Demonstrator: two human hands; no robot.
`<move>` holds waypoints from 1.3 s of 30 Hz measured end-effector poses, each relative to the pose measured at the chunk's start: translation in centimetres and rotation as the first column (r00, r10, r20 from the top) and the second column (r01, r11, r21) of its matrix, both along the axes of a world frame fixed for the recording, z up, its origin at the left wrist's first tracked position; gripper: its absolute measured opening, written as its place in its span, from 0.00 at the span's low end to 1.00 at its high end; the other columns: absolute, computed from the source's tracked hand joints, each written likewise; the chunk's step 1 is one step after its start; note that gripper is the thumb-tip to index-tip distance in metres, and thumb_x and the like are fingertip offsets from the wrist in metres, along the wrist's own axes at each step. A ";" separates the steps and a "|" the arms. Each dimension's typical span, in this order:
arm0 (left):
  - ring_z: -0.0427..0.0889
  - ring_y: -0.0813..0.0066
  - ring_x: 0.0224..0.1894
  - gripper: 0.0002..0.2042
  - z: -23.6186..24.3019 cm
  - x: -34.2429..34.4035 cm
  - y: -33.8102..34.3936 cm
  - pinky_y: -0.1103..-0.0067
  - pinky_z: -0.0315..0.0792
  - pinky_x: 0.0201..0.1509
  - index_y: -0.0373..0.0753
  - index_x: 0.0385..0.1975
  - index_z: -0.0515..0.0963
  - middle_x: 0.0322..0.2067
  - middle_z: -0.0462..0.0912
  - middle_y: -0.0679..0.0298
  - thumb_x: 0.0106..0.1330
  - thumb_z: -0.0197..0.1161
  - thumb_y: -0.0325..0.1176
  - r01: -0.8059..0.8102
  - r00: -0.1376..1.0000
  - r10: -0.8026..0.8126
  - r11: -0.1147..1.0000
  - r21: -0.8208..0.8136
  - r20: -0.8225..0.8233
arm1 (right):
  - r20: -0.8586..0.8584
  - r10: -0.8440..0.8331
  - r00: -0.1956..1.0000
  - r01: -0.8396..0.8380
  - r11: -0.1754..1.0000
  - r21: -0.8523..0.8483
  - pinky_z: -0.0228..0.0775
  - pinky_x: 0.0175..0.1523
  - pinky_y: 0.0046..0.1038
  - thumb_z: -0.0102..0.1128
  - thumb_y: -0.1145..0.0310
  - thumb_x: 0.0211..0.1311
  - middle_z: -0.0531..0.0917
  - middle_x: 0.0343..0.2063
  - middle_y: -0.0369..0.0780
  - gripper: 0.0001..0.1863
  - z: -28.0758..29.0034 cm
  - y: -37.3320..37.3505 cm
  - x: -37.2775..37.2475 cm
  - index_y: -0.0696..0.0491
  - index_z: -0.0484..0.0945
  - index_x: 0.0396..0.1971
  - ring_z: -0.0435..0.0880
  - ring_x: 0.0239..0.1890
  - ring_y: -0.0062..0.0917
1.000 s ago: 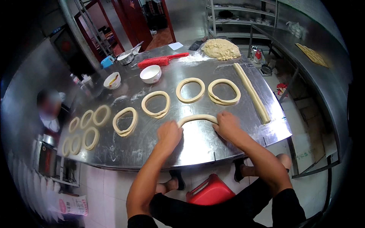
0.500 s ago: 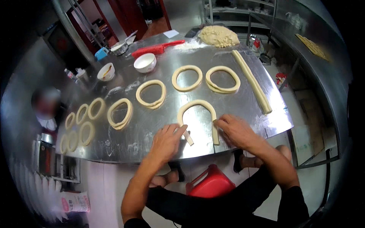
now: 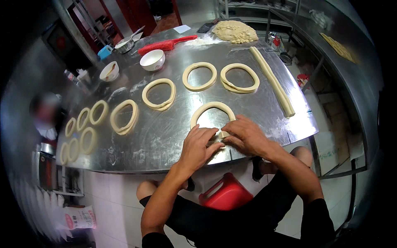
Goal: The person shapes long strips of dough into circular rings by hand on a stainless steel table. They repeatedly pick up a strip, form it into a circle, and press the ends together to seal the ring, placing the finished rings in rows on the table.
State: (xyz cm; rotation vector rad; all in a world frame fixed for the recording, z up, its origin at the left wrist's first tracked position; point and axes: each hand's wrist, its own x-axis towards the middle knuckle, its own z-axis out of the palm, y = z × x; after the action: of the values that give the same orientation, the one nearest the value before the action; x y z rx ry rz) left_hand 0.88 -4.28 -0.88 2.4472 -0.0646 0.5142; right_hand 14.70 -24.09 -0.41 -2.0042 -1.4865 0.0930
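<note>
Shiny metal table [image 3: 165, 136] held, far left, a round white bowl [image 3: 110, 77] with something brown. Right hand [image 3: 250, 134] pinched curved pale dough [image 3: 213, 105]; left hand's [image 3: 197, 146] grip was hidden.

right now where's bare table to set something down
Along the table's near edge between left hand and the six far-left rings; also between right hand and long dough strip. Far side is crowded: red brush, dough mound.

My pale, smooth dough rope [image 3: 212, 106] lies curved into a loop near the front edge of the tabletop [image 3: 165, 134], its arch facing the far edge.
</note>
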 end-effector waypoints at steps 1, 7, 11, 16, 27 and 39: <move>0.87 0.56 0.51 0.17 -0.4 0.3 0.2 0.56 0.67 0.76 0.37 0.50 0.87 0.46 0.90 0.57 0.64 0.76 0.38 0.017 1.000 -0.018 0.999 -0.038 -0.016 | -0.012 0.006 1.000 -0.006 1.000 0.019 0.63 0.76 0.50 0.66 0.61 0.72 0.89 0.50 0.45 0.16 -0.2 0.0 0.2 0.51 0.86 0.54 0.84 0.59 0.40; 0.88 0.59 0.53 0.13 -1.0 1.1 0.8 0.53 0.64 0.78 0.41 0.50 0.87 0.46 0.91 0.60 0.68 0.72 0.33 0.048 0.996 -0.060 0.986 -0.159 -0.071 | -0.299 0.097 0.949 -0.087 0.995 0.046 0.66 0.73 0.49 0.64 0.60 0.74 0.89 0.48 0.44 0.15 -0.2 0.1 1.5 0.52 0.87 0.53 0.86 0.55 0.42; 0.84 0.56 0.62 0.16 0.0 0.7 1.4 0.52 0.61 0.80 0.39 0.53 0.86 0.54 0.88 0.55 0.67 0.72 0.33 0.090 0.986 -0.103 0.991 -0.095 -0.134 | -0.195 0.036 0.980 -0.049 0.997 -0.064 0.66 0.72 0.50 0.64 0.60 0.74 0.89 0.46 0.45 0.15 0.5 0.4 1.4 0.52 0.87 0.53 0.86 0.54 0.41; 0.79 0.53 0.67 0.17 1.0 -0.6 3.0 0.51 0.59 0.81 0.37 0.52 0.85 0.62 0.82 0.54 0.64 0.72 0.32 0.221 0.957 -0.171 0.953 0.206 -0.235 | 0.156 0.003 0.988 0.007 0.998 -0.069 0.61 0.76 0.53 0.66 0.60 0.72 0.87 0.48 0.43 0.18 -0.6 0.6 0.4 0.52 0.85 0.55 0.84 0.58 0.39; 0.85 0.52 0.50 0.12 1.5 -0.5 3.1 0.58 0.72 0.72 0.36 0.48 0.83 0.44 0.87 0.55 0.68 0.69 0.31 0.126 0.969 -0.150 0.983 -0.131 -0.194 | -0.060 -0.005 0.998 0.005 1.000 0.004 0.51 0.81 0.57 0.74 0.61 0.64 0.86 0.53 0.43 0.18 -0.9 2.2 -1.9 0.51 0.83 0.51 0.85 0.59 0.37; 0.83 0.54 0.42 0.09 -0.6 -0.1 3.0 0.64 0.78 0.56 0.36 0.46 0.86 0.35 0.83 0.56 0.69 0.67 0.29 0.116 0.993 -0.114 0.989 0.096 -0.022 | 0.072 0.034 0.997 -0.028 0.997 -0.079 0.48 0.83 0.58 0.72 0.60 0.64 0.84 0.53 0.42 0.22 -0.6 1.0 -0.4 0.51 0.83 0.56 0.81 0.65 0.36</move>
State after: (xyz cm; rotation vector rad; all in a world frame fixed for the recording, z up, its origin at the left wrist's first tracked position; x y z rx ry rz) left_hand 0.82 -1.25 -1.50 2.5238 -0.2274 0.4494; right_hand 14.25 -23.11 -1.05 -2.0664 -1.5825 0.0923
